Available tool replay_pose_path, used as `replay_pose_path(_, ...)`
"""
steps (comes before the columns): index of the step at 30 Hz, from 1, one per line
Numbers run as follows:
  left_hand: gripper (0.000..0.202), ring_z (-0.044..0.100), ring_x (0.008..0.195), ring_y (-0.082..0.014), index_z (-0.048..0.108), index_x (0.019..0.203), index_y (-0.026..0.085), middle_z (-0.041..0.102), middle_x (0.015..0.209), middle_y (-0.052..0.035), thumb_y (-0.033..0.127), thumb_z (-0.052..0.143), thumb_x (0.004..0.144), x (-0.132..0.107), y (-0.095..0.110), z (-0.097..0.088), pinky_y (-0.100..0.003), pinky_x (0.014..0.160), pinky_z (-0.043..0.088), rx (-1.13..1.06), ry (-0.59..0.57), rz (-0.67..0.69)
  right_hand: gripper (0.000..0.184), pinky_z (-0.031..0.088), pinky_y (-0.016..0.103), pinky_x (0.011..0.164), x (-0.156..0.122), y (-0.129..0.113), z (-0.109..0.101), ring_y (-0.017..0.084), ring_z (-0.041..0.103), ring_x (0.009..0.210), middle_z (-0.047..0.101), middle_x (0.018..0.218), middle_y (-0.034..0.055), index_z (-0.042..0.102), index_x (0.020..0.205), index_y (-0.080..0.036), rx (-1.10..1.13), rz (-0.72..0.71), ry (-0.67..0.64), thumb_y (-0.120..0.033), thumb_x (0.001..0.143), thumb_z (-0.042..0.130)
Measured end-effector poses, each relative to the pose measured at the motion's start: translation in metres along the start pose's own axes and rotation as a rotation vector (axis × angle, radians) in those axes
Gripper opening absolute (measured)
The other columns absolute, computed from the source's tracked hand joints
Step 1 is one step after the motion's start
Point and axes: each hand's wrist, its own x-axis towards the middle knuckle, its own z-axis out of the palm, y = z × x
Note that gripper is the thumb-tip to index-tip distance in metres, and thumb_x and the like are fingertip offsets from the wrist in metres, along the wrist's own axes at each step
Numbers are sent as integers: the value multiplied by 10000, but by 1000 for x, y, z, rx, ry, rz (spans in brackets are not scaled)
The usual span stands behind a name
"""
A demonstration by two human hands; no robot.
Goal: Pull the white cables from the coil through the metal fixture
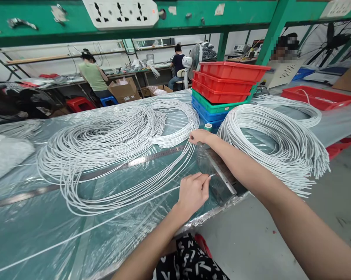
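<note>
My left hand (193, 193) is closed on a single white cable (152, 197), which runs back across the table to the lower left. A short end of it pokes out past my thumb. Farther up, my right hand (200, 136) has its fingers closed at the end of a looped bundle of white cables (119, 200). Below my right forearm sits a dark metal block with a light bar (222, 173), partly wrapped in clear film. A long steel ruler (146, 158) lies under the cables.
Large white cable coils (99, 136) lie to the left, and another thick coil (268, 136) is on the right by the table edge. Stacked red, green and blue trays (222, 93) stand behind. A green beam with a power strip (119, 13) crosses overhead. Other people sit farther back.
</note>
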Motion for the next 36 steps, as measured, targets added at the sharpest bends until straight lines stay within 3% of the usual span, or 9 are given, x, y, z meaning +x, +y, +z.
replay_pose_path(24,292,534,601,-145,547,768,193,594,702,-7,204,357,988,11,0,-4,-294,570,257,161,-147,-1,339,480,239,798,-7,-6,-14,241,672,1054,721,1078,170,719,1160,-105,11,55,-69,-242,894,560)
replay_pose_path(36,287,516,596,-143,522,752,189,572,696,-6,195,353,984,10,0,-3,-286,550,246,170,-176,5,323,489,253,777,-1,-2,-8,256,680,1022,728,1054,155,734,1119,-118,10,44,-81,-267,881,574)
